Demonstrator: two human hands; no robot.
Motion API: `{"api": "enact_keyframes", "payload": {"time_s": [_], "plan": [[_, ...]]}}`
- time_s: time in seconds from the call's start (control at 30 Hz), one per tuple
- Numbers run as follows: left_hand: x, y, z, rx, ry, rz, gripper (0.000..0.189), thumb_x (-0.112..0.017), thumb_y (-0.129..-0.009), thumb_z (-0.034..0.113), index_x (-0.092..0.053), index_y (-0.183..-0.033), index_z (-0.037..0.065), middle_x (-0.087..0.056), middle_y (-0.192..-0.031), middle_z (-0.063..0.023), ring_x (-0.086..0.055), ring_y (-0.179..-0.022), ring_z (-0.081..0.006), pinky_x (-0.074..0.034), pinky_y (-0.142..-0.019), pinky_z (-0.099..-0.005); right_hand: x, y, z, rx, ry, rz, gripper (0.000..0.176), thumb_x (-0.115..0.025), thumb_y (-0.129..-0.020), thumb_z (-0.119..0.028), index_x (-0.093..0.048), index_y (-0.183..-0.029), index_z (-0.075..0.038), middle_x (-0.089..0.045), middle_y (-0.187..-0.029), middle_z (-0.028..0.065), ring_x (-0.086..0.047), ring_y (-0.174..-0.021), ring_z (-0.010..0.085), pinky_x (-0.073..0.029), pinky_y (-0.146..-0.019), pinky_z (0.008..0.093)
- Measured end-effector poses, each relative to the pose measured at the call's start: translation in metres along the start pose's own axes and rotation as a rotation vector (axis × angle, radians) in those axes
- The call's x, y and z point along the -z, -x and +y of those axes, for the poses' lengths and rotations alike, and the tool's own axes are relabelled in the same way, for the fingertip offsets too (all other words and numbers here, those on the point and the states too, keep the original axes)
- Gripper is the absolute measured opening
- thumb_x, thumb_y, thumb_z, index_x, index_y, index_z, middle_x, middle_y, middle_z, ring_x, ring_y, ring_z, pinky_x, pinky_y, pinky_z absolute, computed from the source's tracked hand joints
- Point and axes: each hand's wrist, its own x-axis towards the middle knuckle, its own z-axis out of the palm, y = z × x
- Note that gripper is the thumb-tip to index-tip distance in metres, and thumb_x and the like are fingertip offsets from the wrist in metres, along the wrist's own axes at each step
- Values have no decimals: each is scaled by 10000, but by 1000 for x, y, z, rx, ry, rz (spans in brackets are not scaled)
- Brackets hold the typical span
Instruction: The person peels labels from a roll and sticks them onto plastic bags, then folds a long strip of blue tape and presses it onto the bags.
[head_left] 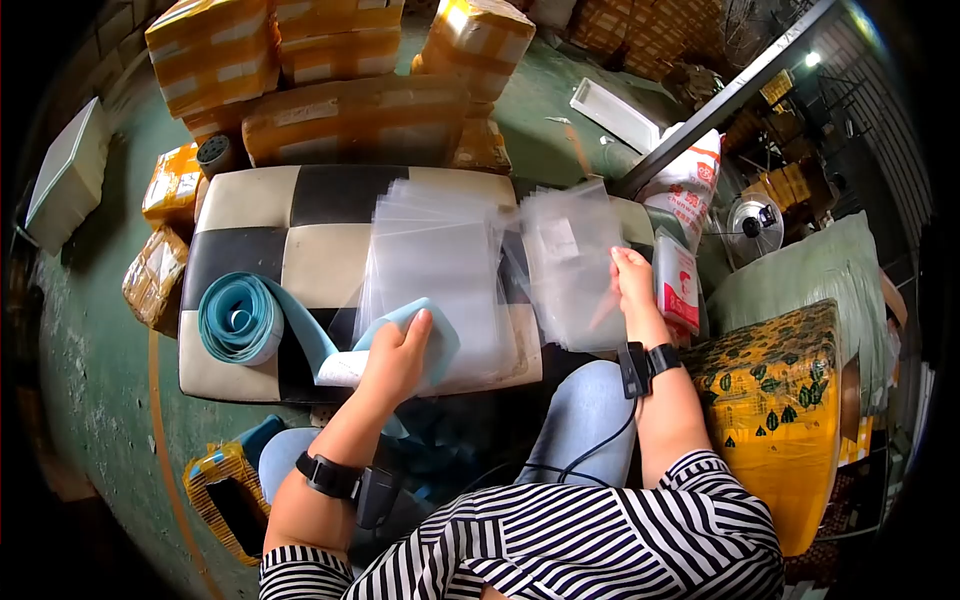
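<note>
My left hand (398,358) is closed on the free end of a light blue strip, its thumb on top. The strip (310,335) runs left to its coiled roll (240,318), which lies on the checkered padded bench. A white patch shows on the strip beside my wrist. Under and beyond this hand lies a fanned stack of clear plastic bags (435,255). My right hand (633,282) has its thumb and fingers pinched together at the right edge of a second stack of clear bags (572,290); what is between the fingertips is too small to make out. A small whitish label (566,237) shows on that stack.
The padded bench (240,200) stands before my knees. Taped cartons (350,120) are piled behind it. At the right are a red-and-white packet (678,285), a white printed sack (690,185), a fan (752,228) and a yellow-wrapped package (770,400). A metal post (740,95) slants behind.
</note>
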Motion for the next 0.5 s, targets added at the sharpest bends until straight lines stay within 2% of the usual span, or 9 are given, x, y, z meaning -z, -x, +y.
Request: {"api": "enact_keyframes", "payload": {"time_s": [0.03, 0.13, 0.27, 0.37, 0.43, 0.47, 0.5], "plan": [[-1, 1, 2, -12, 0, 7, 423, -451, -887, 317, -500, -675, -46, -438, -546, -51, -384, -530, -127, -353, -486, -310, 11, -14, 15, -2, 42, 30, 141, -558, -831, -233, -575, -808, -96, -448, -541, -47, -330, -383, 31, -228, -346, 181], [1, 1, 4, 32, -93, -36, 421, -454, -885, 317, -500, -684, -50, -437, -537, -60, -383, -524, -131, -350, -482, -316, 38, -50, 66, 73, 245, 86, 173, -557, -825, -230, -580, -842, -59, -505, -574, -13, -439, -463, 84, -333, -426, 207], [-1, -3, -5, -3, -51, -10, 423, -457, -883, 317, -497, -688, -56, -437, -533, -63, -387, -522, -129, -346, -479, -316, 36, -54, 69, 333, 701, 238, 193, -568, -808, -185, -565, -925, -31, -582, -703, 38, -553, -649, 147, -439, -595, 243], [-3, -2, 1, 33, -21, 2, 429, -459, -882, 324, -496, -675, -50, -435, -538, -47, -384, -522, -116, -339, -476, -298, 9, -35, 40, 887, 865, 456, 281, -598, -758, -139, -548, -1017, -43, -611, -853, 125, -580, -779, 229, -450, -717, 313], [-2, 0, 7, 124, -26, 9, 433, -462, -881, 330, -497, -661, -42, -436, -544, -35, -386, -526, -106, -338, -477, -283, -34, 10, 16, 539, 374, -89, 297, -572, -778, -86, -514, -1066, -41, -592, -934, 100, -570, -790, 191, -451, -737, 295], [-2, -2, 4, 131, 31, 19, 429, -464, -880, 335, -503, -664, -34, -440, -550, -30, -390, -532, -99, -338, -480, -274, -59, 39, 20, 535, 87, -382, 268, -544, -794, -37, -519, -1060, -36, -583, -953, 59, -558, -793, 143, -446, -758, 276], [-1, -5, -2, 138, 85, 28, 425, -466, -879, 341, -509, -667, -26, -443, -557, -24, -393, -538, -93, -338, -483, -265, -78, 92, -12, 230, -162, -805, 309, -533, -804, -52, -504, -1112, -40, -553, -1016, 51, -523, -886, 132, -420, -804, 260]]}}
